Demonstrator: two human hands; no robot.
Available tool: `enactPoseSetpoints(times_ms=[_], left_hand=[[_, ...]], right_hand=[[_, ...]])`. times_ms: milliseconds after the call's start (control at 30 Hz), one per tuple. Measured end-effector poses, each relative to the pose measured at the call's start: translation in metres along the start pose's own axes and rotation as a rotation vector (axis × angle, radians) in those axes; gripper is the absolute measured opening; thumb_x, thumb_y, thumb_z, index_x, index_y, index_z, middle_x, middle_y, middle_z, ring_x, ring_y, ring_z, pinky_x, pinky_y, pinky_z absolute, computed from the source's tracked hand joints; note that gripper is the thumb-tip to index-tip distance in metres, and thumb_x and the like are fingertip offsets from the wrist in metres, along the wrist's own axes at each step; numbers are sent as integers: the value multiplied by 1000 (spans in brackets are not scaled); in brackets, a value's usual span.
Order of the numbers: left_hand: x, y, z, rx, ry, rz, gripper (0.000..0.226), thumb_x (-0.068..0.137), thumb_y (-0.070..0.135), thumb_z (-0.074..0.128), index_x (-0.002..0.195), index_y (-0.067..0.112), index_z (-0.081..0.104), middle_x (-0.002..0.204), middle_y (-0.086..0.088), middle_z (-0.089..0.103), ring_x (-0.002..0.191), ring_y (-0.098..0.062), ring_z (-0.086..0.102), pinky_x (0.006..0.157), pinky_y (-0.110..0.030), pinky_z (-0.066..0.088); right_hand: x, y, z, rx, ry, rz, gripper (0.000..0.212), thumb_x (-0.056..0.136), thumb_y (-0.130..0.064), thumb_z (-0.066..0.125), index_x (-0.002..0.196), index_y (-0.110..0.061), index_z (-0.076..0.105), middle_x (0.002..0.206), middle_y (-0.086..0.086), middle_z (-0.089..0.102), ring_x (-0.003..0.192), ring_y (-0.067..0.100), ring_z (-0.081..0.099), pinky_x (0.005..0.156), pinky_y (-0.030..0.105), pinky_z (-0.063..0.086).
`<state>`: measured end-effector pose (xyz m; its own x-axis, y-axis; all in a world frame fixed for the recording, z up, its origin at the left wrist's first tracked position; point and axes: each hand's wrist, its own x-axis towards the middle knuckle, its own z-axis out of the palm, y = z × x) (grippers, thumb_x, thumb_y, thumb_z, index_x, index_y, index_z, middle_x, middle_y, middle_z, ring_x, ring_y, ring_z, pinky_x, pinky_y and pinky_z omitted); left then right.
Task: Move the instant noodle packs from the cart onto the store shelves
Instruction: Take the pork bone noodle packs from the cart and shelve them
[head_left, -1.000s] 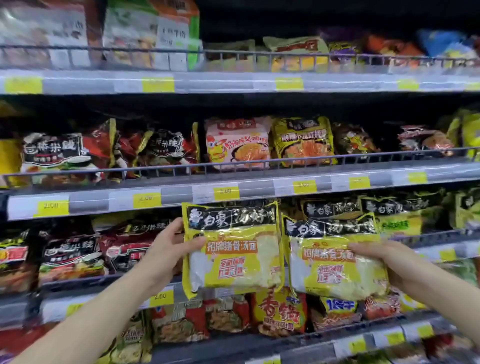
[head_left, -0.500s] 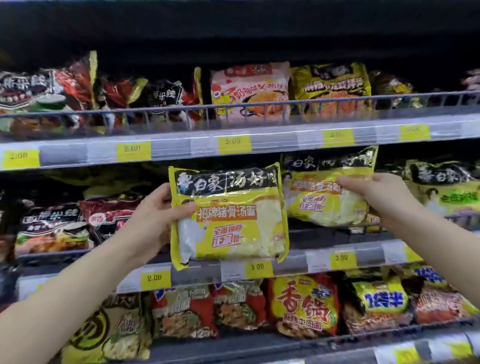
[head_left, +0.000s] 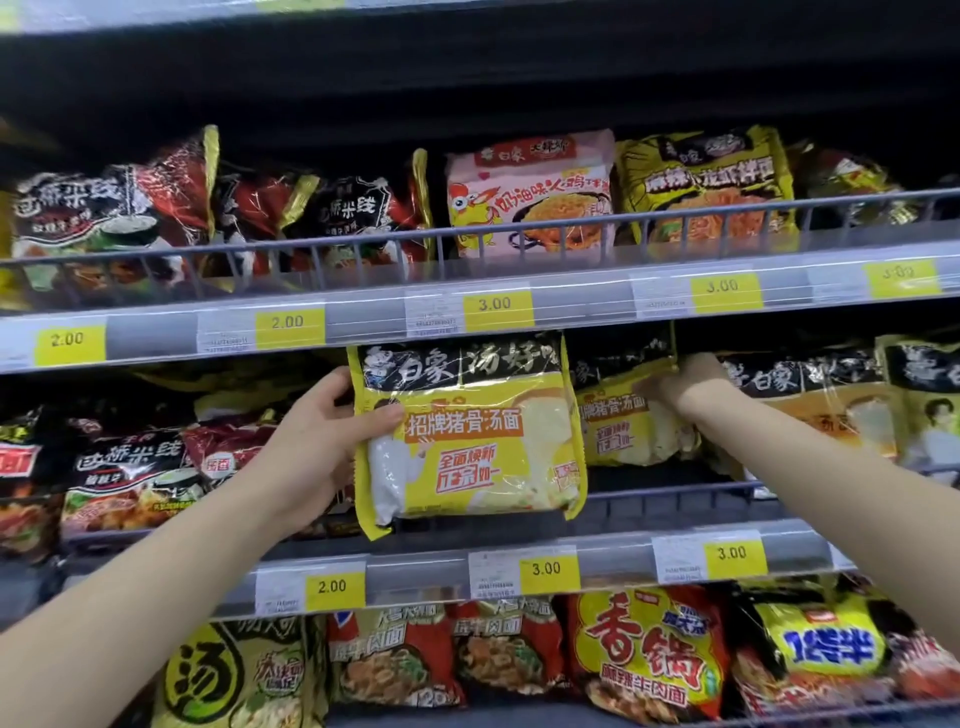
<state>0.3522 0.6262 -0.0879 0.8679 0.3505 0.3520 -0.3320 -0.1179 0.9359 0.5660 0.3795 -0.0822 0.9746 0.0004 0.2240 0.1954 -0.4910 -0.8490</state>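
Note:
My left hand (head_left: 324, 441) grips the left edge of a yellow-and-black noodle pack (head_left: 467, 441), held upright in front of the middle shelf (head_left: 426, 569). My right hand (head_left: 685, 387) reaches deeper into that shelf, fingers closed on the top edge of a second yellow noodle pack (head_left: 623, 421) that stands inside, partly behind the first. More packs of the same brand (head_left: 810, 395) stand to its right. The cart is out of view.
The upper shelf (head_left: 363, 322) holds red-black, pink and yellow packs behind a wire rail. Dark red packs (head_left: 130, 478) fill the middle shelf's left side. The lower shelf carries several packs (head_left: 649, 654). Yellow price tags line the shelf edges.
My right hand has pushed its pack farther back and up into the middle shelf. My left hand's pack has risen slightly toward the shelf opening. The view has moved closer.

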Motion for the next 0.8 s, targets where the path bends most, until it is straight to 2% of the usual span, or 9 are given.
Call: enactPoseSetpoints(times_ms=[167,200,267,300,367,433,500,667,800], left_hand=[[5,0,1,-27,-8,3,37,69,9,65,103,19,56,90,-8,74,81,-24,71,83,-44,53],[5,0,2,-28,-9,1,38,68,9,65,104,19,55,90,-8,74,82,-24,71,82,-44,53],[7,0,3,-26,-9,1,42,66,11,66,106,19,55,90,-7,74,82,-24,71,82,-44,53],[8,0,4,-26,-10,2,44,66,11,66,108,19,55,91,-8,74,82,-24,71,82,-44,53],[9,1,4,-31,-11,-4,49,66,12,66,113,18,54,92,-9,74,82,-25,71,82,-45,53],[11,1,3,-33,-15,-11,53,66,12,66,116,18,52,96,-11,73,85,-27,71,83,-46,52],[12,1,3,-34,-23,-11,55,66,12,66,119,16,51,97,-12,73,86,-28,71,85,-47,52],[16,1,4,-48,-46,-27,62,65,11,66,125,15,49,101,-13,72,86,-28,71,84,-45,53],[18,0,7,-45,-43,-20,64,65,12,66,126,15,49,97,-11,73,84,-26,71,80,-43,54]], right_hand=[[-1,5,6,-87,28,54,52,85,-21,69,122,12,52,120,27,59,108,37,59,77,34,45],[-2,6,8,-114,38,47,43,86,-20,68,115,10,56,116,27,61,103,37,61,75,35,46],[-2,7,14,-165,84,14,21,88,-18,64,82,1,57,96,25,63,84,32,59,66,33,44],[0,9,17,-194,108,0,27,88,-16,62,68,-2,51,84,21,61,77,30,55,64,32,42],[2,11,21,-301,151,-48,33,88,-10,58,58,-6,44,73,15,55,70,29,54,61,31,41],[1,11,23,-424,181,-97,23,89,-5,54,66,-2,54,80,17,61,72,31,59,60,30,42],[0,9,24,-585,192,-154,13,91,-4,52,88,1,64,94,17,66,84,33,65,61,29,42],[-7,1,22,-992,139,-265,29,88,9,46,105,-4,66,107,11,68,96,29,66,62,30,41],[-15,-7,19,-1100,81,-325,32,88,9,47,110,-6,64,109,9,68,99,28,67,64,30,42]])
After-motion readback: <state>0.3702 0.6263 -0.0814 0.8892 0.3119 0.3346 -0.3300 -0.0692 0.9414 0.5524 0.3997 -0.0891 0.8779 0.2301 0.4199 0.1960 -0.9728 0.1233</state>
